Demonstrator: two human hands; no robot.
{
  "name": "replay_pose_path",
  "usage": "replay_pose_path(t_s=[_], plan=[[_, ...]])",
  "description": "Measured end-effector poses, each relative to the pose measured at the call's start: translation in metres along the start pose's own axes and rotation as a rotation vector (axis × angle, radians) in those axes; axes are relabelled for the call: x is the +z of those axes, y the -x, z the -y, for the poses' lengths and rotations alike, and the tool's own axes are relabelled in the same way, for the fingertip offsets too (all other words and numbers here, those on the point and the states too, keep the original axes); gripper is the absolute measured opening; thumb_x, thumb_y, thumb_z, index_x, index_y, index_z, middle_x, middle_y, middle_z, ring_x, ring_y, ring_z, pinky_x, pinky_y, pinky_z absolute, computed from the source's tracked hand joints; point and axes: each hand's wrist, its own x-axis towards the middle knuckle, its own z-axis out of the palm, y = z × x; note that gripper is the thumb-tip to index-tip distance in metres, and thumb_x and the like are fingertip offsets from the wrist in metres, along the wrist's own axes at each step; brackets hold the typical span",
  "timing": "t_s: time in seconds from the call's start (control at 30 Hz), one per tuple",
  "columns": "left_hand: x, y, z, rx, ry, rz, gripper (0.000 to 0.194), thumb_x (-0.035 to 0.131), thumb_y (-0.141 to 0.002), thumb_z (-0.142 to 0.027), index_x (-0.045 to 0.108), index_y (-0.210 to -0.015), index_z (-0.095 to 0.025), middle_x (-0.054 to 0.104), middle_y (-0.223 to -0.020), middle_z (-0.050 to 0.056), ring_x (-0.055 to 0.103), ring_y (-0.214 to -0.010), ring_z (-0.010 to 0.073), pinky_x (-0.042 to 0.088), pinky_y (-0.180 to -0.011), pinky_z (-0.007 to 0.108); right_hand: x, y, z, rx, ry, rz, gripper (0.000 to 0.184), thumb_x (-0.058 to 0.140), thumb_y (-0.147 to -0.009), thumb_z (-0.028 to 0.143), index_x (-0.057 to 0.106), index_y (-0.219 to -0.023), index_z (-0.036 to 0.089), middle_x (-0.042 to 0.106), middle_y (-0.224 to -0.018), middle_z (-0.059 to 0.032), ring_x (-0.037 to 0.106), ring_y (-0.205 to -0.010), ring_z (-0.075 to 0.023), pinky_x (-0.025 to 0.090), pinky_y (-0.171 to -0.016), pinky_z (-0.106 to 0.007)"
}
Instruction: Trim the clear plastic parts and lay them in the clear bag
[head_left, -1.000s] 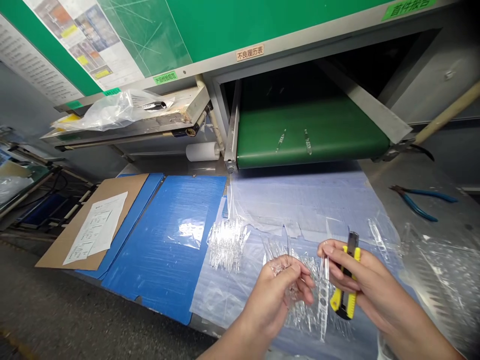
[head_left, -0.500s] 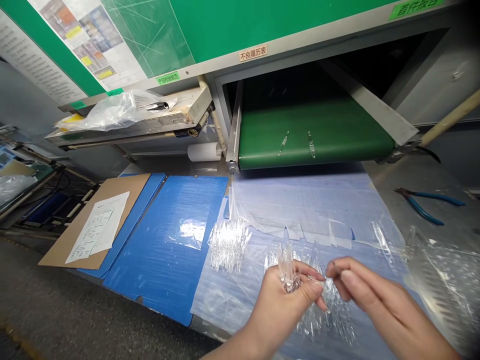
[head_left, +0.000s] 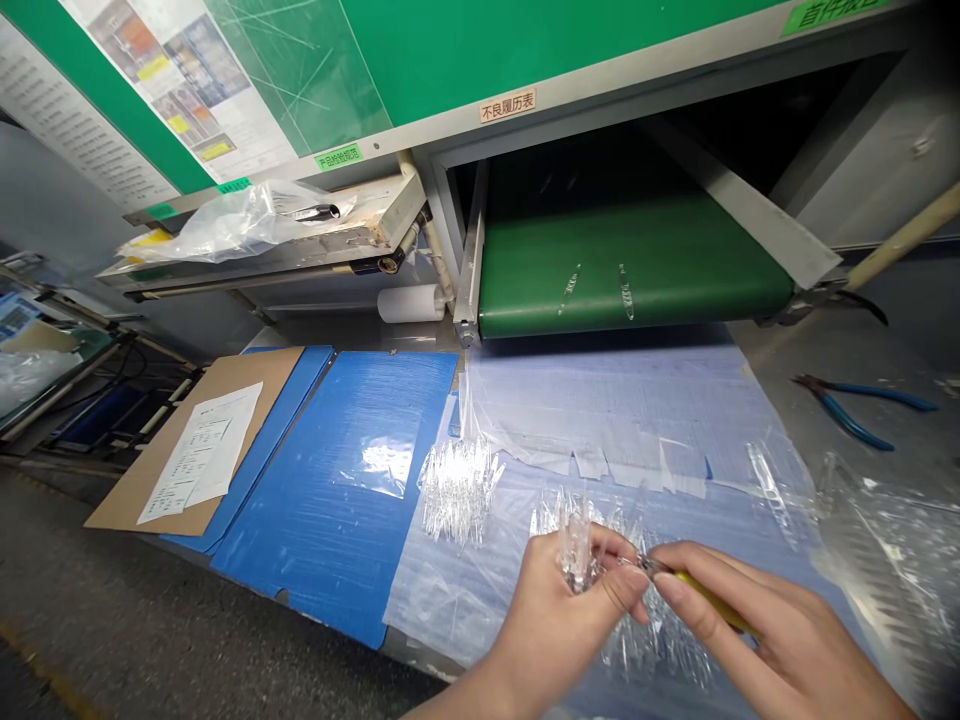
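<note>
My left hand point(head_left: 581, 590) is closed around a small bunch of clear plastic pieces point(head_left: 576, 545), which stand upright between thumb and fingers. Its thumb and fingertips pinch at the right side, close to my right hand. My right hand point(head_left: 739, 615) grips a small tool with a yellow handle point(head_left: 709, 598). The tool's dark metal tip point(head_left: 649, 566) meets the left fingertips; its exact kind is mostly hidden by my fingers. Beneath both hands lies a loose pile of clear plastic pieces point(head_left: 660, 640). To the left is a second, bright pile of clear pieces point(head_left: 459, 490).
A green conveyor belt point(head_left: 637, 250) bears several clear pieces. Blue-handled pliers point(head_left: 855, 420) lie at right, near clear plastic bags point(head_left: 892, 540). On the left are a blue board point(head_left: 315, 520) and a brown board point(head_left: 135, 480) with papers. One clear piece point(head_left: 770, 490) lies apart at right.
The yellow-handled tool now shows in my right hand, its tip brought against the left fingertips; before, it was not visible. My left hand stays nearly in place with its bunch.
</note>
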Motion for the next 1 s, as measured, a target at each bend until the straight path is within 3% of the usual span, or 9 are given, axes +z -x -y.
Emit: replay_pose_path(t_s=[0.27, 0.47, 0.7, 0.87, 1.0], plan=[[-0.002, 0.001, -0.001, 0.019, -0.059, 0.011, 0.019, 0.06, -0.077, -0.031, 0.056, -0.074, -0.013, 0.052, -0.056, -0.002, 0.05, -0.057, 0.0095, 0.039, -0.063, 0.024, 0.0, -0.001, -0.008, -0.147, 0.073, -0.081, 0.019, 0.049, -0.083, 0.038, 0.062, -0.08, 0.024, 0.064, -0.068, 0.0001, 0.06, -0.057, -0.0132, 0.046, -0.05, -0.021], [0.0, 0.003, -0.002, -0.004, -0.015, 0.004, 0.019, 0.062, -0.075, -0.03, 0.056, -0.074, -0.012, 0.052, -0.056, -0.002, 0.05, -0.056, 0.0097, 0.039, -0.062, 0.024, 0.0, 0.0, -0.001, -0.044, -0.037, 0.0, 0.025, 0.045, -0.085, 0.041, 0.061, -0.075, 0.025, 0.063, -0.067, 0.0006, 0.059, -0.056, -0.013, 0.045, -0.049, -0.022], [-0.001, 0.003, -0.002, -0.004, -0.026, 0.004, 0.018, 0.061, -0.076, -0.03, 0.057, -0.076, -0.012, 0.053, -0.057, -0.001, 0.05, -0.057, 0.0098, 0.039, -0.063, 0.024, 0.002, 0.001, 0.003, 0.03, -0.076, 0.004, 0.027, 0.044, -0.085, 0.044, 0.061, -0.075, 0.025, 0.064, -0.069, 0.0007, 0.059, -0.058, -0.0139, 0.043, -0.05, -0.022], [0.0, 0.003, -0.004, 0.006, -0.043, -0.003, 0.018, 0.062, -0.075, -0.029, 0.057, -0.074, -0.012, 0.052, -0.056, -0.001, 0.049, -0.057, 0.0097, 0.039, -0.062, 0.023, 0.0, -0.001, 0.004, 0.026, -0.084, 0.015, 0.029, 0.043, -0.085, 0.044, 0.061, -0.072, 0.025, 0.063, -0.066, 0.0007, 0.057, -0.055, -0.0137, 0.044, -0.049, -0.022], [0.001, 0.004, -0.004, 0.024, -0.074, -0.003, 0.017, 0.06, -0.077, -0.029, 0.057, -0.072, -0.013, 0.051, -0.056, -0.001, 0.048, -0.056, 0.0095, 0.038, -0.06, 0.023, -0.001, -0.001, -0.004, -0.077, 0.007, -0.052, 0.023, 0.048, -0.083, 0.041, 0.063, -0.076, 0.025, 0.065, -0.068, -0.0006, 0.061, -0.057, -0.0144, 0.045, -0.047, -0.021]])
